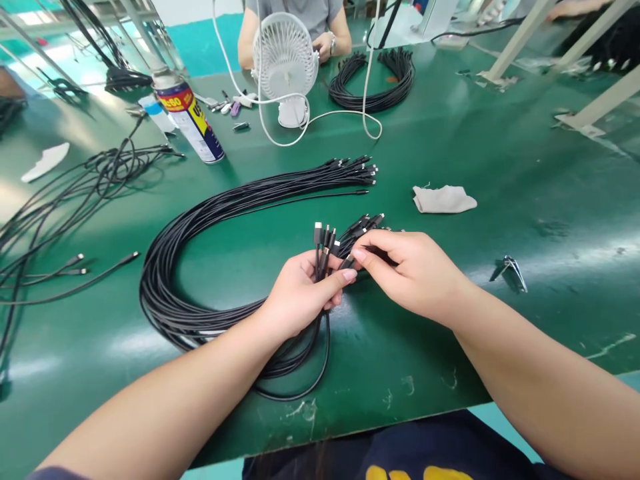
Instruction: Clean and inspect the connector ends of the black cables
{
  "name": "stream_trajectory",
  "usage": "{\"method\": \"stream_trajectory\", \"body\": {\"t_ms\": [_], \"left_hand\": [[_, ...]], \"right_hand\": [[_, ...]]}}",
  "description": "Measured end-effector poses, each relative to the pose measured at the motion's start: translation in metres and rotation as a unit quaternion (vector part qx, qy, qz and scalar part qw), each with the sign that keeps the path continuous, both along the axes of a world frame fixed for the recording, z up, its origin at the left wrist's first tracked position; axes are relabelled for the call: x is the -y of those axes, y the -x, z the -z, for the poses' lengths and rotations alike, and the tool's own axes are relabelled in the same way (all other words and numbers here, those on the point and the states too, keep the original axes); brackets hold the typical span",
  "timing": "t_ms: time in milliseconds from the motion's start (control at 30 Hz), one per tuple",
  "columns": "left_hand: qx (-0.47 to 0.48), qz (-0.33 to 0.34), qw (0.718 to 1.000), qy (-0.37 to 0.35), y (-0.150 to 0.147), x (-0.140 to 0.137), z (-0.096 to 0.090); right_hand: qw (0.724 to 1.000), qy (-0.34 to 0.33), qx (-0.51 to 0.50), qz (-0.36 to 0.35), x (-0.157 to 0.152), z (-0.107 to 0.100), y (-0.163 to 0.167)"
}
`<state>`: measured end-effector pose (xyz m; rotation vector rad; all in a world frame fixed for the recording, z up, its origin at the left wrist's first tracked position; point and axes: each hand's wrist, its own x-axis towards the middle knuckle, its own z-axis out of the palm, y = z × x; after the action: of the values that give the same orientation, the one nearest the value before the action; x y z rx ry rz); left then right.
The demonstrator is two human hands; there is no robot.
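My left hand [313, 287] is closed around several black cables, whose plug ends [325, 241] stick up above the fingers. Between its thumb and forefinger sits one more connector. My right hand [407, 270] pinches at that same connector from the right, fingertips almost meeting the left thumb. A large U-shaped bundle of black cables [163, 247] lies on the table behind and left of my hands. One group of its plugs [367, 172] points right, while another group [367, 223] shows just beyond my right fingers, partly hidden.
Nail clippers [510, 273] and a pale cloth piece [445, 199] lie to the right. A spray can [190, 117] and a white fan [285, 67] stand farther back, near a coiled cable bundle [373, 100]. Loose cables [107, 173] sprawl left. Another person [327, 33] sits opposite.
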<state>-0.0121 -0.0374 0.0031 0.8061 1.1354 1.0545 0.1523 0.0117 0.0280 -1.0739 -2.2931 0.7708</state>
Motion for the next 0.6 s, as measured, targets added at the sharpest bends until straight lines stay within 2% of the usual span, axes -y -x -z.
{"method": "stream_trajectory", "body": {"t_ms": [233, 600], "left_hand": [[-0.038, 0.006, 0.999, -0.006, 0.0001, -0.0003, 0.0005], [-0.045, 0.008, 0.999, 0.000, -0.0004, -0.0002, 0.0007]], "right_hand": [[1.000, -0.021, 0.008, -0.018, 0.0011, 0.0009, -0.0013], [0.998, -0.040, 0.003, -0.053, -0.0027, -0.0002, -0.0022]]}}
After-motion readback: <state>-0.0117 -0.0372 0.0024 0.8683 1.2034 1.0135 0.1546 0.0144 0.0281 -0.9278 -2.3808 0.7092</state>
